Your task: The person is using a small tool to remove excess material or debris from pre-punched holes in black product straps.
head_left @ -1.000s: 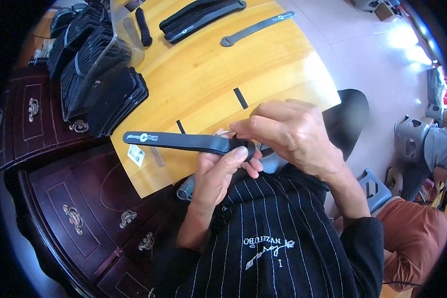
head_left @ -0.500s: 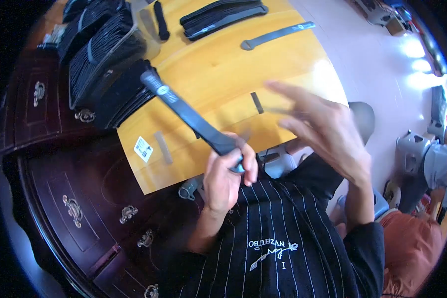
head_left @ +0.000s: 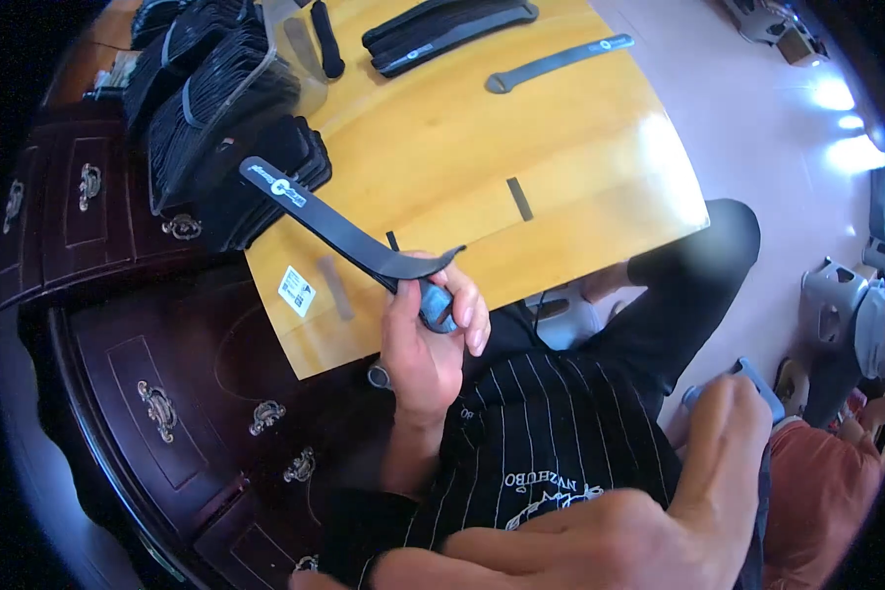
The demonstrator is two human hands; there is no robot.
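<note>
My left hand (head_left: 428,344) is closed, pinching a black strap (head_left: 339,226) with a rounded end and white print. The strap slants up to the left over the table, and its other end curls above my fingers. Within the same grip sits a small, round, glossy blue thing (head_left: 437,307) whose kind I cannot make out. My right hand (head_left: 570,546) is low and close, in front of my striped shirt. Its fingers run down past the lower edge, so whether it holds anything is hidden. A similar strap (head_left: 560,64) with a slotted end lies on the yellow table (head_left: 433,147).
A clear tub (head_left: 270,59) packed with black straps stands at the table's left edge, beside a loose stack (head_left: 280,167). A strap bundle (head_left: 447,39) lies at the far side. Dark drawers (head_left: 157,413) flank the left. Another person's reddish clothing (head_left: 821,492) shows at right.
My right hand has swung from above the table's right side down to the lower edge. The strap in my left hand has shifted left, and its near end now shows above my fingers.
</note>
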